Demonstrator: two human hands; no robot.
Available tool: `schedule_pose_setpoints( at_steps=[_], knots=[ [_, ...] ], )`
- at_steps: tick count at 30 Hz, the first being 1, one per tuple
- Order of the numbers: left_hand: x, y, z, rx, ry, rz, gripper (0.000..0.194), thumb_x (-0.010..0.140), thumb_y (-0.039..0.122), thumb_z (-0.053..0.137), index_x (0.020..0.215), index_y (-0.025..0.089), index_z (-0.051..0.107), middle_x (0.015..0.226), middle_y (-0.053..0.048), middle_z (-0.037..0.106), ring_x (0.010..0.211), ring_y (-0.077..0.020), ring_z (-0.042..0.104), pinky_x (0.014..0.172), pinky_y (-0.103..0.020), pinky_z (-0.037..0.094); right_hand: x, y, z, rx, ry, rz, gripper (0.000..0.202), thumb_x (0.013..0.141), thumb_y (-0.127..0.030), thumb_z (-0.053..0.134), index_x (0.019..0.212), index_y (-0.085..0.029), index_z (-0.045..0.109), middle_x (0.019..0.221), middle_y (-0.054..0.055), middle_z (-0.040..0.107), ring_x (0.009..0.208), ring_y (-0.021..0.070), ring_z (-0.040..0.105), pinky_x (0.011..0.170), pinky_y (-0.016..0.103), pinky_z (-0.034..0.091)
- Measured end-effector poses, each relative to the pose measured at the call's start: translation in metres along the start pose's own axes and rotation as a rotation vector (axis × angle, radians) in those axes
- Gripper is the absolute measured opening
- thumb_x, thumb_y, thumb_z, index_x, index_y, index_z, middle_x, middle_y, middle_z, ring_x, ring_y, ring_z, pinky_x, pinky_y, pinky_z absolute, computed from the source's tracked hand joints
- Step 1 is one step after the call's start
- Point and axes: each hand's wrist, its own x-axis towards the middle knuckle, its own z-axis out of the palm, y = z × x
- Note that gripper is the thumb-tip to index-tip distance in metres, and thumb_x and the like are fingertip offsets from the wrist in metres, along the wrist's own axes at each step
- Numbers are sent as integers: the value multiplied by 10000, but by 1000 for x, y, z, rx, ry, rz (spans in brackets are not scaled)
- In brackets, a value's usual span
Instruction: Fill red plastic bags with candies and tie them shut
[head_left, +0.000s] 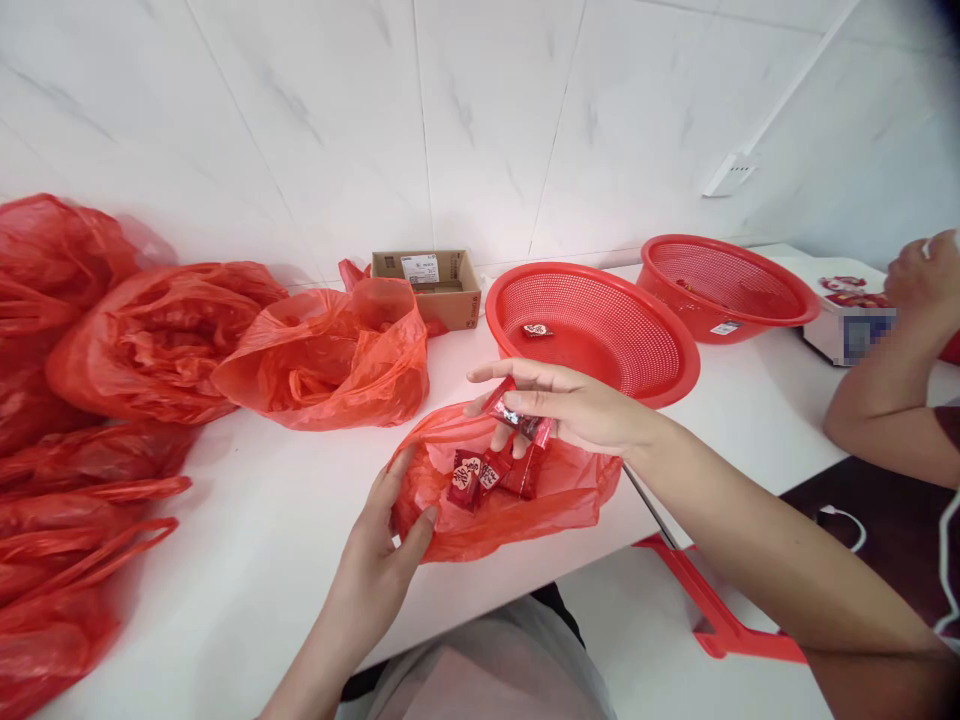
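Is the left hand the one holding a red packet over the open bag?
No, the right hand holds at least one red packet, while the left hand rests at the side of the open bag.

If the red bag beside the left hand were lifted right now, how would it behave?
The red bag would probably sag and fold, since its thin film is crumpled. The few wrapped packets inside might slide together, as they seem to lie loose.
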Motion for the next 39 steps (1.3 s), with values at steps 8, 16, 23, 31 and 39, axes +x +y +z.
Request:
schedule_pose_setpoints(
  at_steps=[8, 16, 23, 31, 39],
  knots=[
    [1, -2, 1, -5, 12, -15, 615, 901, 362, 540, 1481, 311, 342, 1515, -51, 397, 1289, -271, 458, 970, -383, 461, 1, 7, -1, 162, -37, 34, 401, 943, -249, 521, 1339, -231, 458, 1174, 92, 662, 944, 201, 704, 790, 336, 584],
    [1, -1, 0, 12, 4, -1, 598, 915, 365, 523, 1480, 322, 331, 1516, -38, 398, 1358, -265, 385, 1025, -393, 424, -7, 0, 5, -422, -14, -26, 366, 957, -328, 512, 1321, -289, 521, 1351, 43, 572, 1230, 177, 554, 1029, 354, 461],
    [1, -3, 2, 39, 11, -15, 607, 909, 368, 529, 1482, 320, 333, 1532, -38, 379, 1349, -271, 405, 1029, -402, 430, 26, -26, -80, -782, 434, -131, 315, 947, -327, 488, 1244, -249, 557, 1196, 58, 659, 1074, 196, 637, 913, 344, 525],
    [-2, -12, 2, 32, 31, -6, 612, 914, 383, 538, 1482, 347, 313, 1554, -14, 344, 1447, -238, 263, 1168, -432, 257, 71, 12, -184, -1363, 405, 483, 693, 799, -208, 612, 1453, -182, 385, 1426, 182, 478, 1219, 359, 535, 972, 471, 455],
    [4, -18, 4, 36, 15, 4, 623, 918, 393, 535, 1486, 346, 282, 1558, -27, 327, 1460, -255, 223, 1173, -468, 250, 81, 29, -176, -1453, 339, 487, 621, 789, -246, 626, 1384, -239, 448, 1379, 153, 506, 1169, 318, 556, 944, 418, 443]
  ],
)
